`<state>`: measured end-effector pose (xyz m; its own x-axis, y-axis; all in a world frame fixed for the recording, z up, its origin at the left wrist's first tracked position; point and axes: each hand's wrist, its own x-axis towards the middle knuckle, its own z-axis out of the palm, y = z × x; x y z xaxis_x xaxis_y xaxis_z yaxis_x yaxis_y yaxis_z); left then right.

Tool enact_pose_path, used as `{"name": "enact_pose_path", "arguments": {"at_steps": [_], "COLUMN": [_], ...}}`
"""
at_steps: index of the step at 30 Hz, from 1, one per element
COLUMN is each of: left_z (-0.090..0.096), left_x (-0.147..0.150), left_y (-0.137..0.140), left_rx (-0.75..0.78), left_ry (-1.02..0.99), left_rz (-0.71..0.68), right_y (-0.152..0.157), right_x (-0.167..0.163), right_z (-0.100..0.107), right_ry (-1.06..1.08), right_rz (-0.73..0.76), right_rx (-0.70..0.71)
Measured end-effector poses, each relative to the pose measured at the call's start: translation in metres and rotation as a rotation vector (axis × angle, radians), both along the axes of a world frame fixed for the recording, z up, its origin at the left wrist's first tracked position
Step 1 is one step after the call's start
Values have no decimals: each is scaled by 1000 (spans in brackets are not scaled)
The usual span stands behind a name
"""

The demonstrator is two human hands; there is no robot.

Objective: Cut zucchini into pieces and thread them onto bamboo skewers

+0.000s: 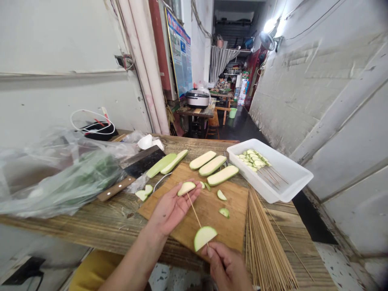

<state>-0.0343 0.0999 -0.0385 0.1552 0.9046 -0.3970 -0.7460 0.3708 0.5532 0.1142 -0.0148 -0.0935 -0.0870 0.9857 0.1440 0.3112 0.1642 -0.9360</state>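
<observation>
My left hand (pixel 174 208), palm turned up, holds a pale half-round zucchini slice (pixel 186 188) between its thumb and fingers. The thin bamboo skewer (pixel 194 209) reaches that slice with its far tip; how deep it goes in I cannot tell. A second, larger zucchini slice (pixel 206 237) is threaded on the skewer close to my right hand (pixel 226 264), whose fingers pinch the near end. Below both hands lies the wooden cutting board (pixel 236 226). On it rest small zucchini pieces (pixel 222 195) and long halved zucchinis (pixel 222 175) at its far edge.
At the right, a white plastic tub (pixel 291 182) holds skewered slices (pixel 253 159). Loose bamboo skewers (pixel 266 246) lie beside the board. Left of it are a cleaver (pixel 117 189), more zucchini halves (pixel 162 165) and a plastic bag of greens (pixel 75 178).
</observation>
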Motion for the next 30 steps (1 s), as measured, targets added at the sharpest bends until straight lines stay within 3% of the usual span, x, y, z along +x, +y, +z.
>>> {"name": "enact_pose_path", "arguments": {"at_steps": [30], "left_z": [-7], "left_x": [17], "left_y": [-3], "left_rx": [126], "left_ry": [72], "left_rz": [62], "right_y": [5], "right_x": [-8], "right_z": [-5], "right_ry": [52], "right_rz": [12], "right_rx": [6]}}
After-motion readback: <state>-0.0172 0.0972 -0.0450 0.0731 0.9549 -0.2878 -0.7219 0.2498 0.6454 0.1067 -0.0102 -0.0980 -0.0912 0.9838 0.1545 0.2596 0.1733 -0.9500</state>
